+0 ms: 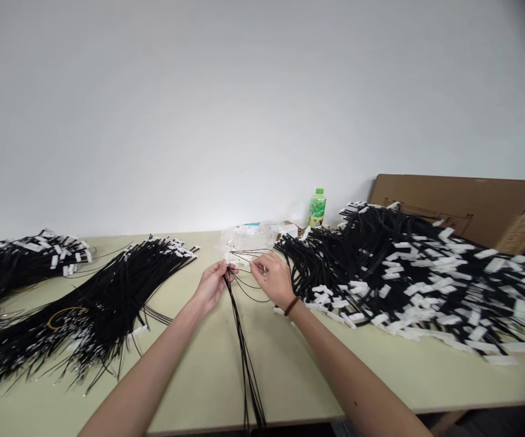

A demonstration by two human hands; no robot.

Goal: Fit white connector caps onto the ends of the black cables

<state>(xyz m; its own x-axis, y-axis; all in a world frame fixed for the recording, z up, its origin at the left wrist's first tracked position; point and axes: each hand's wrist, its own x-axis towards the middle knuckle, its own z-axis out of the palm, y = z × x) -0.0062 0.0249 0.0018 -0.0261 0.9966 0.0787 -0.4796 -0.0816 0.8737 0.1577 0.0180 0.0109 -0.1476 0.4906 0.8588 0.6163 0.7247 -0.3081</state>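
Observation:
Near the middle of the table, my left hand [213, 284] is closed in a pinch on a bundle of thin black cables [240, 343]. The bundle hangs down toward the table's front edge. To its right, my right hand [272, 276] has its fingers pressed together on a thin black cable strand. Several loose strands loop between the two hands. Just beyond them lies a clear plastic bag [244, 238] with small white pieces, whose details are too small to tell.
A large pile of black cables with white tags [408, 273] covers the right side. Two more cable piles lie left, one nearer [111, 291], one farther [11, 264]. Behind stand a green-capped bottle [317, 209] and cardboard [457, 209] against the wall.

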